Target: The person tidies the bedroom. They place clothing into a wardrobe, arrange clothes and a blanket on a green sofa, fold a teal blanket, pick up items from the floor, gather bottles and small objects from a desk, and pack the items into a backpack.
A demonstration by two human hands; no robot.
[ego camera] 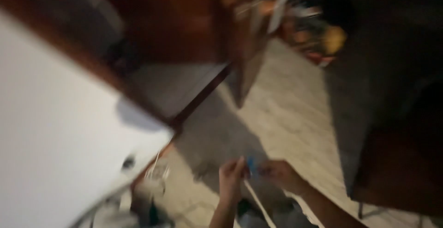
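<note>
The picture is dim and heavily blurred. Both of my hands are raised low in the middle of the view, over a pale floor (286, 108). My left hand (230, 178) and my right hand (279, 172) pinch a small blue object (251, 165) between them. I cannot make out what the blue object is. A thin pale cord or strip (258, 205) runs down from the hands toward my body.
A large white surface (55, 131) fills the left side, edged by dark reddish-brown wood (152, 29). A dark piece of furniture (397, 117) stands at the right. A heap of colourful, blurred things (314, 29) lies at the top. Small pale clutter (154, 175) sits by the white surface's corner.
</note>
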